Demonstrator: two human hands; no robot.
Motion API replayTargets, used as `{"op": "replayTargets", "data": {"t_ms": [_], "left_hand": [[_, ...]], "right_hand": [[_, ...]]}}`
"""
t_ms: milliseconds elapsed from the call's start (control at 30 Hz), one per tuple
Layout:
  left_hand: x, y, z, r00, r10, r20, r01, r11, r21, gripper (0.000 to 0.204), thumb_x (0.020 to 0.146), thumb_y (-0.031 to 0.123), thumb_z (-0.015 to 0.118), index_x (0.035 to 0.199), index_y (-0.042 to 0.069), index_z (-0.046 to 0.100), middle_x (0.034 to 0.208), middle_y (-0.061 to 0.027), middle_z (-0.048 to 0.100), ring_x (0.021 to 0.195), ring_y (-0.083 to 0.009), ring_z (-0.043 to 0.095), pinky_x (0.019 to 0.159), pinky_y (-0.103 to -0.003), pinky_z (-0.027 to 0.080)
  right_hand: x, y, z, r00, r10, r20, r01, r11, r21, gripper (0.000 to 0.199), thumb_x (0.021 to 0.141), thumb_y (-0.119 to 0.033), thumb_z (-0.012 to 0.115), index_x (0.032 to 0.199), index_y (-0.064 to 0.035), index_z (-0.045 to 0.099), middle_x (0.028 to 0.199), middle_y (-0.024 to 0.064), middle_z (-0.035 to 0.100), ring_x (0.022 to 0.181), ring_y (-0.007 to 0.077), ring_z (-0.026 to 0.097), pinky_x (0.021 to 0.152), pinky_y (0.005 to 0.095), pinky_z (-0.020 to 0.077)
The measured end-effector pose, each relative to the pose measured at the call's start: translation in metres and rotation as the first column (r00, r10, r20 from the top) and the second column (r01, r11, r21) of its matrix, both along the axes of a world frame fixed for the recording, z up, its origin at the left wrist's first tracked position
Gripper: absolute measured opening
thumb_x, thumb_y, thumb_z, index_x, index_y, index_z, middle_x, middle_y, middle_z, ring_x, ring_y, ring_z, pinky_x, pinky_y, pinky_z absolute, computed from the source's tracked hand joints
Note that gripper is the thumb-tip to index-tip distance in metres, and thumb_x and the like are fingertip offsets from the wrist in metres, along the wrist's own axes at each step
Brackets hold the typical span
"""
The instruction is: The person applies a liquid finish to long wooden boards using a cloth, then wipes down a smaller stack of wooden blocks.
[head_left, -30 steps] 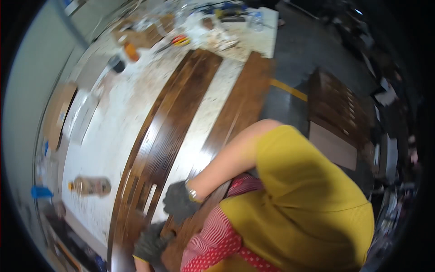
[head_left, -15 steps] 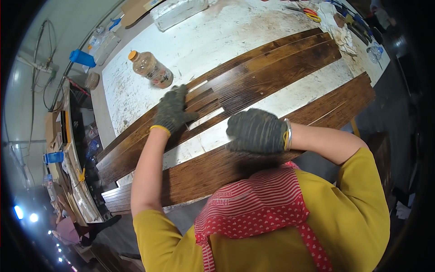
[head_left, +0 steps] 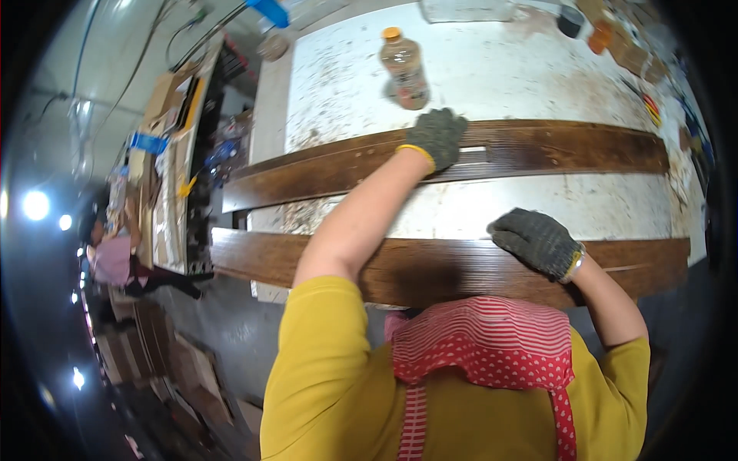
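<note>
Both my hands wear dark knit gloves with yellow cuffs. My left hand (head_left: 437,140) is on the far dark-brown wooden board (head_left: 569,150), its fingers bent over the far edge. Just right of it, a narrow slot in that board shows white. My right hand (head_left: 538,242) is over the far edge of the near brown board (head_left: 419,265), with its fingers curled in. Whatever is inside them, if anything, is hidden. Behind my left hand stands a clear plastic bottle (head_left: 406,73) with an orange cap and a label.
The boards lie on a stained white worktable (head_left: 338,84). Orange-handled pliers (head_left: 652,110), a dark cup (head_left: 570,21) and crumpled cloth are at the right. A clear block-shaped item lies at the back. On the left are a cluttered shelf (head_left: 181,154) and another person (head_left: 115,257).
The view has swung, so the boards lie more level. Gaps among the far board's strips have shrunk to a small slot. My left hand's fingers have bent over its edge; my right hand has moved rightward.
</note>
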State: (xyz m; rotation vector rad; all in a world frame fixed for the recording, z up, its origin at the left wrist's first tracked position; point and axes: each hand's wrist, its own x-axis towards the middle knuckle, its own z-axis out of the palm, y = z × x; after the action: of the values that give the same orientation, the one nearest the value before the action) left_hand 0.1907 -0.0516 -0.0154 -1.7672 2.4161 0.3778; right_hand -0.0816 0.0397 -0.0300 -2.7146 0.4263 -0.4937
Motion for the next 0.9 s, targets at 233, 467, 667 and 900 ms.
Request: {"op": "replayTargets", "data": {"t_ms": [233, 467, 667, 900], "left_hand": [[0.005, -0.021, -0.029, 0.999, -0.005, -0.033, 0.001, 0.993, -0.117, 0.033, 0.094, 0.016, 0.053, 0.125, 0.008, 0.060, 0.118, -0.0197, 0.068, 0.112, -0.0358, 0.066, 0.095, -0.047, 0.053], [0.009, -0.043, -0.039, 1.000, -0.019, -0.015, 0.018, 0.998, -0.066, 0.032, 0.092, 0.019, 0.057, 0.120, 0.006, 0.060, 0.112, -0.0205, 0.069, 0.106, -0.0368, 0.067, 0.091, -0.048, 0.053], [0.026, -0.039, -0.049, 0.987, -0.108, -0.117, 0.098, 0.991, -0.086, 0.026, 0.092, 0.021, 0.055, 0.110, 0.005, 0.066, 0.116, -0.0238, 0.067, 0.112, -0.0395, 0.064, 0.095, -0.047, 0.051], [0.030, 0.003, 0.001, 0.891, -0.389, -0.235, 0.252, 0.852, -0.458, 0.043, 0.086, 0.027, 0.072, 0.120, 0.002, 0.061, 0.118, -0.0220, 0.064, 0.110, -0.0416, 0.059, 0.097, -0.048, 0.047]], "right_hand": [[0.007, -0.005, 0.003, 0.993, -0.100, -0.062, 0.118, 0.886, 0.448, 0.022, 0.094, -0.019, 0.065, 0.111, -0.0072, 0.071, 0.108, 0.0177, 0.070, 0.094, 0.0345, 0.067, 0.080, 0.0424, 0.0573], [0.052, -0.039, 0.012, 0.945, -0.322, -0.050, 0.323, 0.947, 0.003, 0.028, 0.093, -0.023, 0.064, 0.115, -0.0055, 0.066, 0.116, 0.0161, 0.066, 0.107, 0.0344, 0.063, 0.097, 0.0448, 0.0492], [0.117, -0.095, -0.030, 0.958, -0.283, -0.044, 0.287, 0.945, 0.155, 0.027, 0.094, -0.015, 0.053, 0.111, -0.0057, 0.071, 0.104, 0.0183, 0.071, 0.098, 0.0315, 0.067, 0.088, 0.0424, 0.0518], [0.139, -0.129, -0.076, 0.948, -0.244, -0.203, 0.175, 0.935, -0.308, 0.015, 0.081, -0.012, 0.060, 0.088, -0.0115, 0.074, 0.085, 0.0113, 0.074, 0.084, 0.0313, 0.072, 0.071, 0.0410, 0.0578]]}}
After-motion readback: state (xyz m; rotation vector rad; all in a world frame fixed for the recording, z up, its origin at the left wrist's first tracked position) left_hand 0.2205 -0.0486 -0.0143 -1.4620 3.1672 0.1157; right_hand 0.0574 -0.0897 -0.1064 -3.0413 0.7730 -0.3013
